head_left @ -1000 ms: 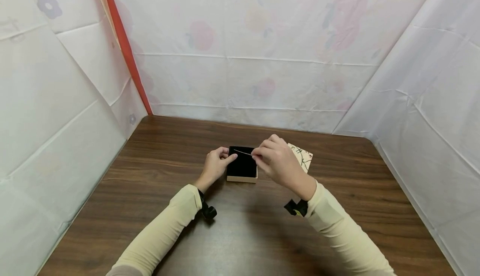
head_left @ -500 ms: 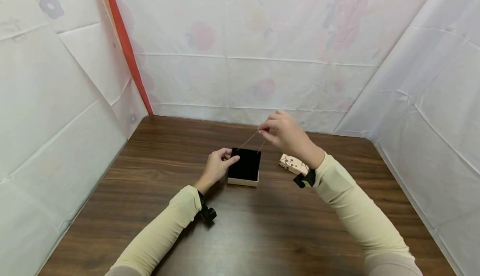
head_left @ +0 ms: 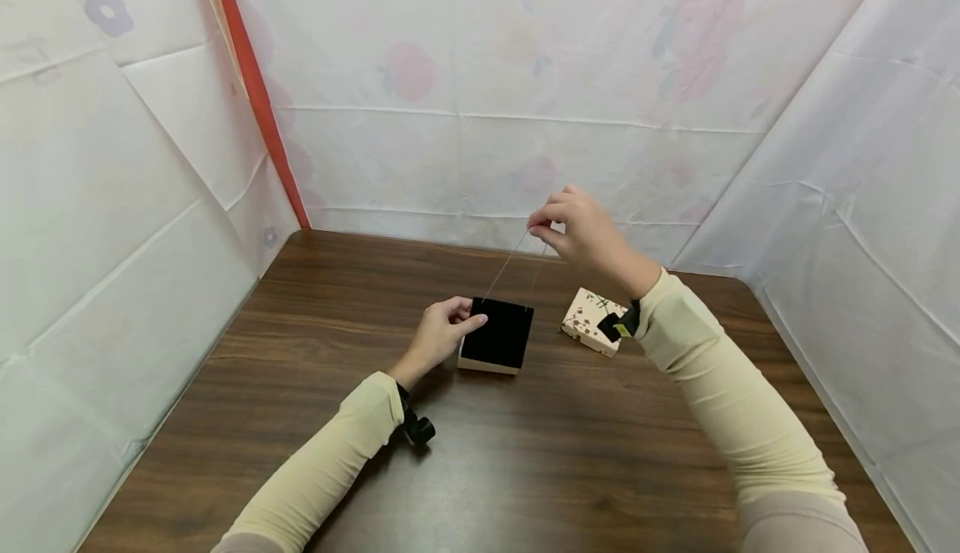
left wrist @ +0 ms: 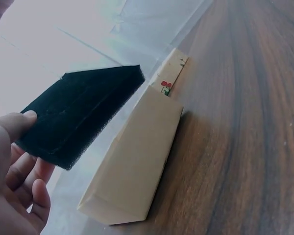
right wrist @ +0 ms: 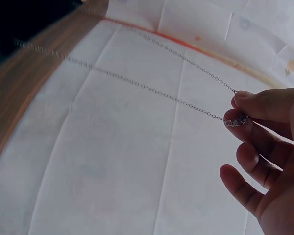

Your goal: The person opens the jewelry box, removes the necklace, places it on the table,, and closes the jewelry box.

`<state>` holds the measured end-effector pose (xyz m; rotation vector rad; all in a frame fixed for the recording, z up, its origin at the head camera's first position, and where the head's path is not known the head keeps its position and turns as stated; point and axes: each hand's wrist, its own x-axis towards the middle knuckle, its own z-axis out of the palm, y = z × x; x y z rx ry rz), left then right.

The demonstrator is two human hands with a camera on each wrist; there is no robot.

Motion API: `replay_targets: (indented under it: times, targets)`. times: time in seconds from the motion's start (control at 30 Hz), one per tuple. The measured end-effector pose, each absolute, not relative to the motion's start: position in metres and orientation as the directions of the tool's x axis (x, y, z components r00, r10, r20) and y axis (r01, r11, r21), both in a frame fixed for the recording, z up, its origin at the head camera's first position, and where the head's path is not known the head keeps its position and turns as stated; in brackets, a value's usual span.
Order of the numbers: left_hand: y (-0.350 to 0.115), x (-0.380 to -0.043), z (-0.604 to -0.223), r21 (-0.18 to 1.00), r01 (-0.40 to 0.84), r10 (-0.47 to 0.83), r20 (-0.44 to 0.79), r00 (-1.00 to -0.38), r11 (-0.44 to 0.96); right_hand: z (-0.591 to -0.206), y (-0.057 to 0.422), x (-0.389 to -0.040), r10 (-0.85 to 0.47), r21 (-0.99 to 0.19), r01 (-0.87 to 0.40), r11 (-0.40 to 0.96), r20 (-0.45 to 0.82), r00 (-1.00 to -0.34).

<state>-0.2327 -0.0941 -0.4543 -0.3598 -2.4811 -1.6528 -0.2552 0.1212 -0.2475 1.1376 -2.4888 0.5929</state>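
A thin silver necklace chain (right wrist: 188, 104) hangs from my right hand (head_left: 583, 232), whose thumb and fingertips pinch it at a small silvery part. Two strands run taut from there down to the far edge of a square black pad (head_left: 497, 332). My left hand (head_left: 438, 336) pinches this pad at its left side, thumb on top and fingers beneath. In the left wrist view the pad is tilted and raised over the small beige cardboard box (left wrist: 142, 152). Where the strands pass at the pad, two small notches show at its edge. The rest of the chain is hidden.
A beige box lid (head_left: 587, 316) with a floral print lies right of the box, partly behind the right wrist's camera. The brown wooden table (head_left: 480, 470) is walled by white printed sheets (head_left: 450, 161), with a red strip (head_left: 258, 103) at the back left.
My right hand has moved up and to the right, drawing the chain into two long strands. The black pad has risen and shifted slightly right with my left hand still on it.
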Motion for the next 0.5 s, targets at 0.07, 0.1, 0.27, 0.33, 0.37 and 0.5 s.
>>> replay_targets:
  times: [0.07,0.1,0.27,0.33,0.37,0.5]
  targets:
    - [-0.094,-0.231,-0.453,0.885,0.294,0.152,0.255,-0.955,0.360,-0.244,0.123,-0.260,-0.627,-0.216,-0.764,0.608,0.460,-0.629]
    - [-0.093,-0.230,-0.452,0.884,0.305,0.169,0.260,-0.951,0.354,-0.243,0.125,-0.262,-0.623,-0.212,-0.756,0.619,0.455,-0.637]
    - [-0.094,-0.226,-0.451,0.877,0.361,0.228,0.299,-0.926,0.316,-0.239,0.133,-0.270,-0.604,-0.231,-0.730,0.643,0.431,-0.670]
    - [-0.095,-0.224,-0.451,0.875,0.376,0.244,0.310,-0.919,0.305,-0.238,0.136,-0.274,-0.593,-0.246,-0.714,0.656,0.418,-0.688]
    - [-0.095,-0.224,-0.451,0.876,0.378,0.250,0.311,-0.917,0.299,-0.239,0.138,-0.276,-0.584,-0.254,-0.702,0.665,0.408,-0.701]
    - [-0.097,-0.222,-0.449,0.885,0.381,0.279,0.307,-0.910,0.268,-0.239,0.144,-0.283,-0.543,-0.284,-0.650,0.705,0.373,-0.752]
